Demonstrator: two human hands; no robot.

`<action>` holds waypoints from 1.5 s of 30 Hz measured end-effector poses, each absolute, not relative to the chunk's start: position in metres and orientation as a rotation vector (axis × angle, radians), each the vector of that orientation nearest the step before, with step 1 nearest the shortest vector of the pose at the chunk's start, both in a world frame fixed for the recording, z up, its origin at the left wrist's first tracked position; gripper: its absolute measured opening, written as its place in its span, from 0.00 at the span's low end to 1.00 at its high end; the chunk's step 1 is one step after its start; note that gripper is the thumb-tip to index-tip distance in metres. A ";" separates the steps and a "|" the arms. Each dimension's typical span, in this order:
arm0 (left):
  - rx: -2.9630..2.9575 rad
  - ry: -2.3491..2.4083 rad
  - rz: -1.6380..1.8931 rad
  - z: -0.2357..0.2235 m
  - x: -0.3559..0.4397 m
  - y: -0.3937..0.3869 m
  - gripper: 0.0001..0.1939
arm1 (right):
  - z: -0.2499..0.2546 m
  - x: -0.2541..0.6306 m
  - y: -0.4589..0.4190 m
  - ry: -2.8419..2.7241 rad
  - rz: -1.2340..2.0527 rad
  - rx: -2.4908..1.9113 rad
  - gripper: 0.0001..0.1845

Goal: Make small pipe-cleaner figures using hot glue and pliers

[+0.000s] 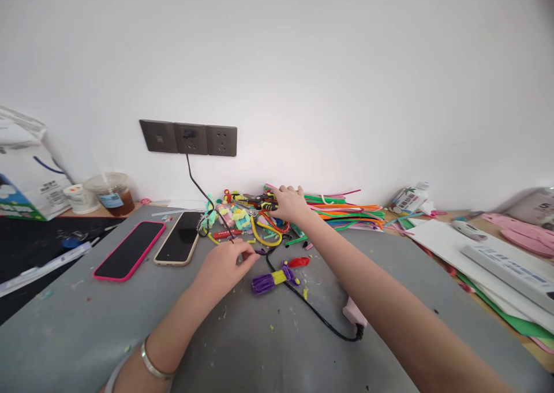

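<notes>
Over the grey mat (259,350) our left hand (227,266) pinches a purple stem (260,252) — apart from it, our right hand (291,204) sits at yellow-and-black pliers (269,206), grip unclear to us.

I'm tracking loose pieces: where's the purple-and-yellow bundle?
Head view, lower middle: the bundle lies on the grey mat, over the black cord, right of the left hand.

Right hand (291,204) with grip unclear, pink corded tool (353,312) partly behind forearm (381,292), carton (30,176) cropped left
</notes>
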State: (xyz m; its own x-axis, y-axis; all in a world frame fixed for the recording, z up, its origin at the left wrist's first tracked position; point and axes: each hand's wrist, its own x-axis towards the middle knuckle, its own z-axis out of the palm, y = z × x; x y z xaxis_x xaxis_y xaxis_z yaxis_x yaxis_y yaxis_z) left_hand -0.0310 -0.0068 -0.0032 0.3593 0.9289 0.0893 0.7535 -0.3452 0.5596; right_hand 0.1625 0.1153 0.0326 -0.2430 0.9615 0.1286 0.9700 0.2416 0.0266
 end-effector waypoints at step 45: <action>1.388 1.121 0.970 0.001 -0.017 -0.011 0.22 | -0.050 0.231 -0.106 -0.934 0.554 -1.183 0.20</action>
